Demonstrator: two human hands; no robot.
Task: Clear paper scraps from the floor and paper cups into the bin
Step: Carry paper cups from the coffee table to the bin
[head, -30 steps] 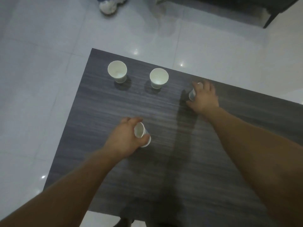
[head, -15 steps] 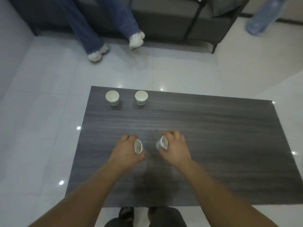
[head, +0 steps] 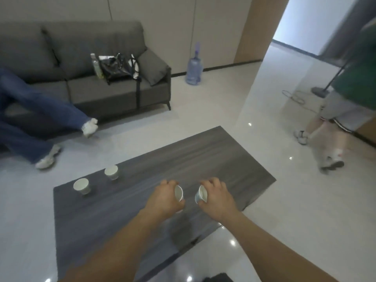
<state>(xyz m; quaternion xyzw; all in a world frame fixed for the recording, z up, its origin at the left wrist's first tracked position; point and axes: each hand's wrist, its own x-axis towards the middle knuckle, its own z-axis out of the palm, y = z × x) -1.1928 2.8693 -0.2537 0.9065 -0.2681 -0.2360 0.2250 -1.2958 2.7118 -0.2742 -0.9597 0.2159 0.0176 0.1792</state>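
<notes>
Grasping, both sides: left hand (head: 164,198) is curling round one paper cup (head: 179,193); right hand (head: 215,198) is curling round a second paper cup (head: 200,195). Both cups appear to be hovering just above the tabletop, tilting mouth toward mouth, near but apart.

Surface: table (head: 203,155), dark wood-grain, is bearing the far-left cup (head: 81,186) and the neighbouring cup (head: 111,172), both upright and well apart from the hands, waiting for collection.

Hazard, right: passer-by (head: 333,123) is crossing the floor near the table's far corner; a carry heading that way is risking a bump.

Hazard, left: seated person's legs (head: 40,127) are stretching over the floor, a likely trip point.

Hazard, held cups: thin paper is probably buckling under any hard squeeze or slipping under a loose one; being tilted, any dregs would be spilling.

Destination: bin is not showing in view, so finding it is likely requiring a turn.
</notes>
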